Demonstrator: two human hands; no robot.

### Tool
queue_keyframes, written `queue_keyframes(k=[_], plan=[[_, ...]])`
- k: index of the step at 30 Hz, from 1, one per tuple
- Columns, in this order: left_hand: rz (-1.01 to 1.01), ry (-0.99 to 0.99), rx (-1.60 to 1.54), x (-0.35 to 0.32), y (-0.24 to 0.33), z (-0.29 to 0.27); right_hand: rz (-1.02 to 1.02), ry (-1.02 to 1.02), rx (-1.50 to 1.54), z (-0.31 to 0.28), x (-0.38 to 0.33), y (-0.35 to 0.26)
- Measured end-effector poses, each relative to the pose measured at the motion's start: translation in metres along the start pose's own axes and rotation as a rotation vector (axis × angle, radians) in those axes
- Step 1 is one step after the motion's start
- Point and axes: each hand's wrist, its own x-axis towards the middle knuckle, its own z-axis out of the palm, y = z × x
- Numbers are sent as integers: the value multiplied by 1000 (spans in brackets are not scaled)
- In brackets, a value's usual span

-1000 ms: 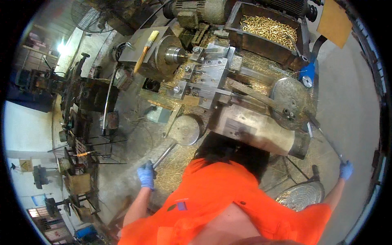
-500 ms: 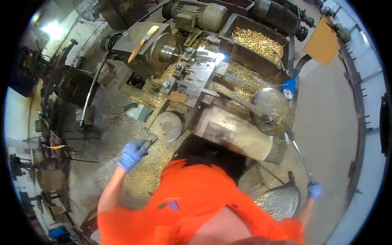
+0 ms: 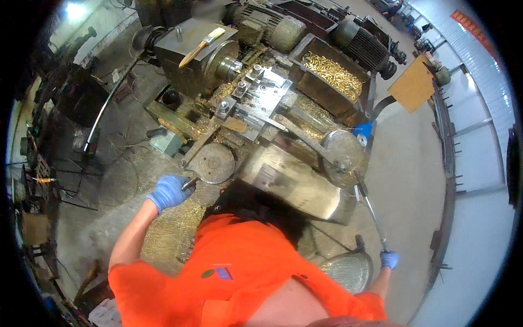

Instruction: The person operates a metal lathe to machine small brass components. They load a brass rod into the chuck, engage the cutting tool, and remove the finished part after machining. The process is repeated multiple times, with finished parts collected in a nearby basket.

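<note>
My left hand (image 3: pixel 170 193), in a blue knit glove, is closed around the small crank handle (image 3: pixel 189 183) of a round metal handwheel (image 3: pixel 211 163) on the front of a lathe. Off to the right, my right hand (image 3: pixel 389 260), gloved alike, grips the end of a long metal lever (image 3: pixel 373 215). That lever runs up to a larger metal disc (image 3: pixel 340 155). Between and beyond the two wheels is the bolted tool slide (image 3: pixel 259 95). Its tooling faces the spindle chuck (image 3: pixel 227 68), where a small brass-coloured tip shows.
A wooden-handled brush (image 3: pixel 201 48) lies on the headstock (image 3: pixel 190 60). Small brass pieces fill a metal bin (image 3: pixel 332 73) behind the slide. Brass chips (image 3: pixel 174 229) cover the floor tray. A round metal stool seat (image 3: pixel 348 271) stands near my right arm. Electric motors (image 3: pixel 359 43) sit at the back.
The whole view has shifted, so the lathe's front and both hands appear further left and slightly higher or lower. Both hands keep their grips; handle and lever look nearly unchanged relative to their wheels.
</note>
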Motion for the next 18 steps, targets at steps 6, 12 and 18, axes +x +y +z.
queue_keyframes(k=[6, 12, 18], plan=[[19, 14, -6, -1, -2, 0, -13, -37, -31, -18, -16, -13], [-22, -29, 15, 0, 3, -7, 42, -50, 14, -27, -32, -18], [22, 20, -7, 0, 0, -4, 89, -69, 54, -34, -45, -23]])
